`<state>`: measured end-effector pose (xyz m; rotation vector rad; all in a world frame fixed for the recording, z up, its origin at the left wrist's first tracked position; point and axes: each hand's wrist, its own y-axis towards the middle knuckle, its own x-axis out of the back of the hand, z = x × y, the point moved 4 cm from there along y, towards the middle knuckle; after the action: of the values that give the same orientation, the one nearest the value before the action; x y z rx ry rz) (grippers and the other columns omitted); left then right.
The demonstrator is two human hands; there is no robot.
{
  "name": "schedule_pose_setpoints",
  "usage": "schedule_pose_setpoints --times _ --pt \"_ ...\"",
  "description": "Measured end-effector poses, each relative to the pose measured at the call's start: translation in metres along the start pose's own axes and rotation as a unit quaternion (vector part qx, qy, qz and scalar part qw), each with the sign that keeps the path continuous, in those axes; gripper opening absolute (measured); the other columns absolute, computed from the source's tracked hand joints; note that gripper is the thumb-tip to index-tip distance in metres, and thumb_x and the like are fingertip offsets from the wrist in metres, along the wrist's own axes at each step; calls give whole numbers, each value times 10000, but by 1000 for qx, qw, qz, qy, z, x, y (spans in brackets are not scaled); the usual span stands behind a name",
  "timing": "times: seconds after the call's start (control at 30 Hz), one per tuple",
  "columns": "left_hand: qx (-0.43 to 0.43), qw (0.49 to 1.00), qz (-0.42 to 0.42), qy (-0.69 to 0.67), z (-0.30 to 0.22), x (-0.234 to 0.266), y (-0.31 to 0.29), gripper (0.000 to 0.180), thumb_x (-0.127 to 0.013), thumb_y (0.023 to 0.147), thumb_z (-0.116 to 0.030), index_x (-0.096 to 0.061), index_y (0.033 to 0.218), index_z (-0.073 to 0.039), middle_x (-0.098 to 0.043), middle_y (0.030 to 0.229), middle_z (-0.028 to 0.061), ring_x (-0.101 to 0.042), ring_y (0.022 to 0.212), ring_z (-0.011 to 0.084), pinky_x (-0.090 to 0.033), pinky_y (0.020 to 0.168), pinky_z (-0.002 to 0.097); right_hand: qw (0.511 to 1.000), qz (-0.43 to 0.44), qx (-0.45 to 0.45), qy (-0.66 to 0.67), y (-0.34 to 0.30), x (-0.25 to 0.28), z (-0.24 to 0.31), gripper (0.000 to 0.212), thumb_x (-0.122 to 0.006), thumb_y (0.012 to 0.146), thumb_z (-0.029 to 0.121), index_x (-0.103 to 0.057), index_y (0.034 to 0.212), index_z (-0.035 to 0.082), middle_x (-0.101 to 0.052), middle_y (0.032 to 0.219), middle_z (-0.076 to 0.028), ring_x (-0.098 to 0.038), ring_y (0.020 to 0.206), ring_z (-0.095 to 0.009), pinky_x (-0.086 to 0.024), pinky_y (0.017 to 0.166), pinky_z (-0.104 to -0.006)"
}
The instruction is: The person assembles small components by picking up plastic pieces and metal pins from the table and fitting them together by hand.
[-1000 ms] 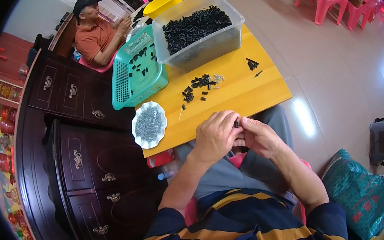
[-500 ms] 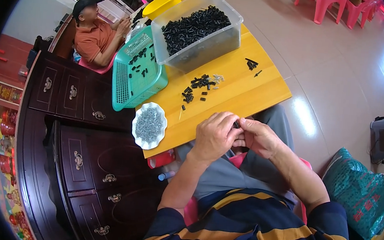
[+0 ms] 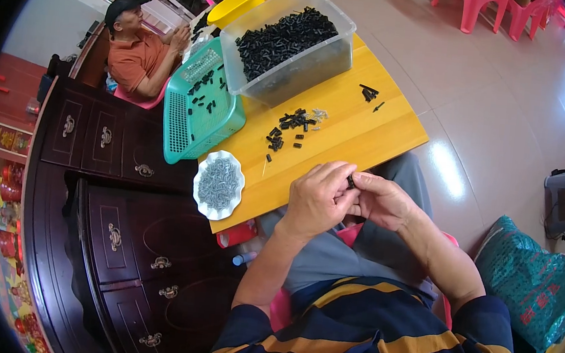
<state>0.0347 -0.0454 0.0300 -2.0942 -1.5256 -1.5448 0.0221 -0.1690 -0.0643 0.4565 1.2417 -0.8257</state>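
Over the table's near edge my left hand and my right hand meet, fingers closed together. Between their fingertips shows a small black plastic piece, mostly covered by the fingers. Beyond the hands, a loose pile of short black pieces lies on the yellow table, with a few small clear pieces at its right end. To the left stands a white scalloped dish full of small clear or silvery parts.
A clear plastic bin heaped with black pieces and a green basket stand at the back. Dark slim pieces lie at the table's right. A co-worker sits beyond the dark cabinet. A teal sack is on the right.
The black piece shows slightly more between my fingertips, and my fingers have shifted a little around it. Both hands stay in nearly the same place.
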Motion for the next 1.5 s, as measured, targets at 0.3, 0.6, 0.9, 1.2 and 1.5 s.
schedule_pose_setpoints --times 0.3,0.6,0.9,1.2,1.5 --pt "20 1000 6 8 5 -2 -1 274 -742 754 -50 -700 1024 -36 -719 946 109 -688 772 275 -556 698 356 999 12 -19 30 1 3 -1 286 -527 1018 222 -636 1174 9 -698 1147 -152 -690 1046 -262 -533 989 -434" --pt "35 999 19 18 8 -8 -3 264 -733 753 -83 -712 1012 -38 -733 971 102 -705 860 291 -567 745 384 999 -14 -22 30 2 9 -2 261 -533 1018 211 -643 1158 20 -713 1099 -128 -682 1034 -243 -535 967 -419" --pt "17 999 -1 32 4 -1 -1 248 -727 752 -55 -718 999 -38 -739 966 115 -712 843 298 -570 746 374 1000 -1 -15 -3 3 8 -2 255 -558 1022 222 -638 1175 35 -703 1113 -115 -677 1040 -213 -539 957 -381" --pt "69 995 27 -62 10 -2 -12 387 -775 802 -129 -677 1159 -15 -711 1030 135 -706 881 303 -560 755 384 994 -26 -8 -106 1 2 3 265 -569 1030 253 -658 1159 38 -705 1128 -83 -681 1024 -176 -547 927 -324" --pt "254 960 20 -119 69 25 -35 302 -605 939 -140 -658 1203 -5 -680 791 189 -675 674 320 -523 661 391 898 -47 8 -438 -1 6 -8 337 -562 1044 284 -667 1206 7 -665 897 -4 -578 732 -64 -488 643 -246"
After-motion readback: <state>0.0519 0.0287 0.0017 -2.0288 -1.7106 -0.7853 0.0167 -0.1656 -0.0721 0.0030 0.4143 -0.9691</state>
